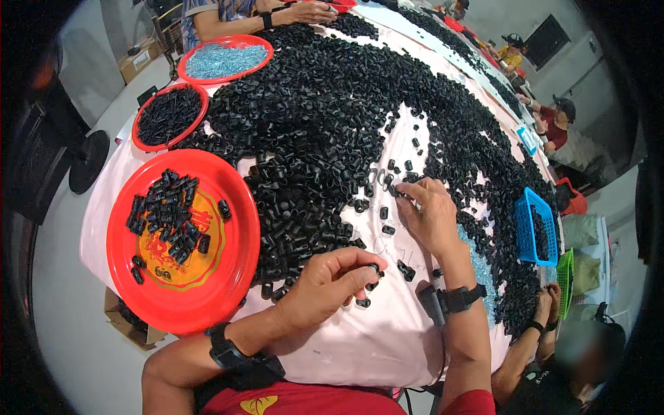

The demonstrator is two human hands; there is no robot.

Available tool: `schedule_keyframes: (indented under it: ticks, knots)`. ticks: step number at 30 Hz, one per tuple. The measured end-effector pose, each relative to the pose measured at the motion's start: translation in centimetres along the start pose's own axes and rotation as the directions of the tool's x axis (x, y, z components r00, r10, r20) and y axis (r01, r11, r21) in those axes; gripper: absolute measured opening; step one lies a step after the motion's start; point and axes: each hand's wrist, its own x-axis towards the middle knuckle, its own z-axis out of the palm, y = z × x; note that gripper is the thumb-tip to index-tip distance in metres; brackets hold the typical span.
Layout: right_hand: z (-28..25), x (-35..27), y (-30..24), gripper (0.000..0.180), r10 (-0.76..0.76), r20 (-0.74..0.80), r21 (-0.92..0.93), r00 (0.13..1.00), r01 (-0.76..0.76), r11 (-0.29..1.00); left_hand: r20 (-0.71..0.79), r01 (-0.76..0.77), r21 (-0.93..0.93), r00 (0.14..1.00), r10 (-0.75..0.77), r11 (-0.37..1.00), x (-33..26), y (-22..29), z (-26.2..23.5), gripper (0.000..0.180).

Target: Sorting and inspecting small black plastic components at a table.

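My left hand (326,289) is closed in a pinch over the near part of the table, with a small black plastic clip (373,270) between thumb and fingers. Just under those fingertips lies another black clip (363,302). Farther forward and to the right, my right hand (430,216) has its thumb and fingertips pressed together at the edge of the pile; what they hold, if anything, is too small to make out. Several loose clips (406,271) lie on the pale pink cloth (332,346) between and around my hands. A large heap of black clips (297,187) spreads beyond them.
A red tray (124,277) at my left holds some black pieces. Behind it stand a red plate (203,114) of dark pins and a red plate (266,61) of clear bluish pieces. A blue basket (529,228) is at right. Other people work around the table.
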Motion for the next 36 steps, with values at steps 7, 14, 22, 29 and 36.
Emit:
schedule_keyframes:
  ticks: [7,14,22,29,36]
  knots:
    - [0.9,0.2,1.1,0.017,0.007,-0.055,0.029,0.998,-0.005,1.0,-0.05,0.028,-0.106,0.998,-0.033,0.994,0.6,0.5,-0.2,0.023]
    - [0.8,0.1,0.9,0.016,0.03,-0.064,0.033,0.997,-0.028,0.999,-0.059,-0.002,-0.119,0.998,-0.005,0.993,1.7,-0.1,0.6,0.026]
    - [-3.1,-3.9,-4.7,0.013,0.108,0.175,0.742,0.979,-0.204,0.639,-0.052,-0.023,-0.141,0.999,0.016,0.99,1.8,-0.7,-0.4,0.028]
    - [-3.8,-4.0,-5.1,0.023,-0.108,0.112,0.676,0.988,0.003,0.737,-0.039,0.024,-0.138,0.999,-0.03,0.99,1.8,-0.4,-0.2,0.024]
    - [-4.7,-3.8,-5.5,0.029,-0.188,0.125,0.663,0.974,0.059,0.747,-0.07,-0.024,-0.106,0.997,0.016,0.994,1.4,-0.4,-0.3,0.024]
